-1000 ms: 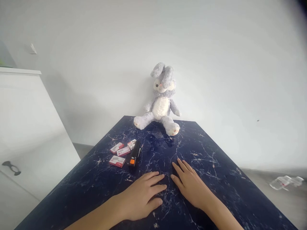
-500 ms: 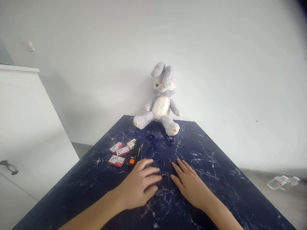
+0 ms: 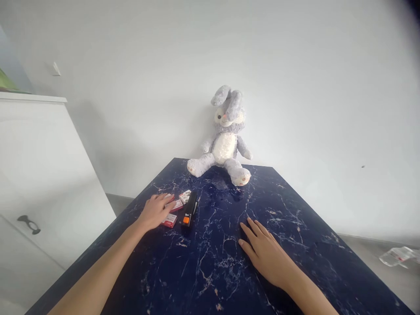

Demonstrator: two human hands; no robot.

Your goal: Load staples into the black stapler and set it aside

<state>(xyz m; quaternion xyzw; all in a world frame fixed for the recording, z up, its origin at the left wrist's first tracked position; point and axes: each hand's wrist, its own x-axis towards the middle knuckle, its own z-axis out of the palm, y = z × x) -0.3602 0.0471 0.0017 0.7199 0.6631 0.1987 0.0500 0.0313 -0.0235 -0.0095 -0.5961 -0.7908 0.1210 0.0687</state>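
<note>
My left hand (image 3: 156,213) reaches over several small red-and-white boxes, its fingers apart. It partly hides them; I cannot tell whether it touches them. One box (image 3: 169,221) shows below its fingertips, and a whiter box (image 3: 185,196) lies beyond. Just right of the boxes, a black stapler (image 3: 190,209) with an orange patch at its near end lies lengthwise. My right hand (image 3: 262,249) rests flat on the dark blue marbled table (image 3: 210,267), fingers spread and holding nothing.
A grey plush rabbit (image 3: 226,140) sits at the table's far end against the pale wall (image 3: 131,65). To the left stands a white cabinet (image 3: 42,162) with a dark handle. Clear plastic items (image 3: 398,257) lie on the floor at the right.
My left hand has moved left from beside the stapler's near end to above the boxes. My right hand stays on the table. The view has shifted slightly left.
</note>
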